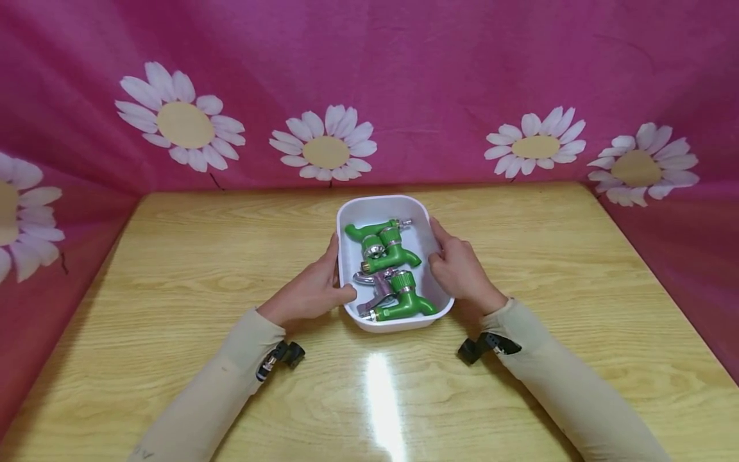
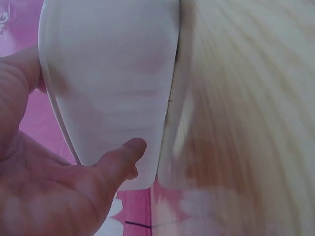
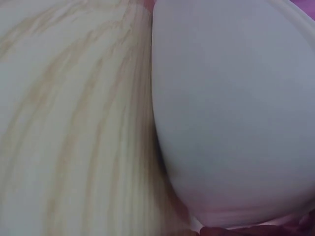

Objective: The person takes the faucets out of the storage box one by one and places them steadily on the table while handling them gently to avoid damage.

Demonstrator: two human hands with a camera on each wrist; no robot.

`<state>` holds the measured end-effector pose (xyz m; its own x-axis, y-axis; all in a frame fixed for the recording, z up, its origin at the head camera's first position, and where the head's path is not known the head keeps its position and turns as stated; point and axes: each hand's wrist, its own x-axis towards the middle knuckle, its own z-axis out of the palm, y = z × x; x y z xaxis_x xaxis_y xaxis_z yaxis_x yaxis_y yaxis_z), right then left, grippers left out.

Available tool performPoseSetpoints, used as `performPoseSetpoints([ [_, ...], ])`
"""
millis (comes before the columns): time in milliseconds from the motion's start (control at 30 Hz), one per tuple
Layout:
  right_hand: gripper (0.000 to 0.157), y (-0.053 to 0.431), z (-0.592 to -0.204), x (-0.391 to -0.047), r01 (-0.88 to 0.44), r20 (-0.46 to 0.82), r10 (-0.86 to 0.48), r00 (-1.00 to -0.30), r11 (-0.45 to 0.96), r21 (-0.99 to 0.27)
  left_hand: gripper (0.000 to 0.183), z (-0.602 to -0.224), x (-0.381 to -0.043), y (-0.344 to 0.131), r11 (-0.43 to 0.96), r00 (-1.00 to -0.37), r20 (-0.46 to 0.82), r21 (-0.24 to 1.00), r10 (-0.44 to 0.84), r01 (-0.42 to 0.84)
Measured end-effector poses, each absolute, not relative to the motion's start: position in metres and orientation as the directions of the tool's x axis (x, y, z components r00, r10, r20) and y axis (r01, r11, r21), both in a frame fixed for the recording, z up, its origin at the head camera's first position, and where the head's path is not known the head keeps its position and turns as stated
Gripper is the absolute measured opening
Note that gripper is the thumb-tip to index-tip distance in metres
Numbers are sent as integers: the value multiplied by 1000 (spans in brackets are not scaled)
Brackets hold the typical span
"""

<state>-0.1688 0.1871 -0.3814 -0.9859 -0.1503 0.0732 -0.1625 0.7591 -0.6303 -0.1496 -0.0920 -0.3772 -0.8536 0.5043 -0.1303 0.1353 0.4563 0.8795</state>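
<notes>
A white plastic tub (image 1: 392,326) stands on the wooden table, gripped from both sides. My left hand (image 1: 308,289) holds its left wall, the thumb lying over the rim. Seen from the left wrist, that hand (image 2: 59,187) has one finger laid along the outer wall (image 2: 113,73). On the opposite side my right hand (image 1: 462,269) grips the rim, thumb inside. Inside lie a green water tap (image 1: 369,229) at the back, a second green tap (image 1: 392,258) in the middle and a third green tap (image 1: 407,305) in front. A chrome tap (image 1: 382,287) is partly covered by the front one.
The wood-grain table (image 1: 202,269) reaches back to a pink cloth (image 1: 416,96) printed with large white daisies, which also hangs along both sides. Each sleeve carries a small black wrist camera. Light glares off the tabletop in front of the tub.
</notes>
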Motion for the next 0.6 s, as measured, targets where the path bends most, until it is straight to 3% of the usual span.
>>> performPoseSetpoints([
  [600, 71, 172, -383, -172, -200, 97, -179, -979, 750, -630, 112, -378, -150, -108, 507, -865, -193, 858, 463, 80],
])
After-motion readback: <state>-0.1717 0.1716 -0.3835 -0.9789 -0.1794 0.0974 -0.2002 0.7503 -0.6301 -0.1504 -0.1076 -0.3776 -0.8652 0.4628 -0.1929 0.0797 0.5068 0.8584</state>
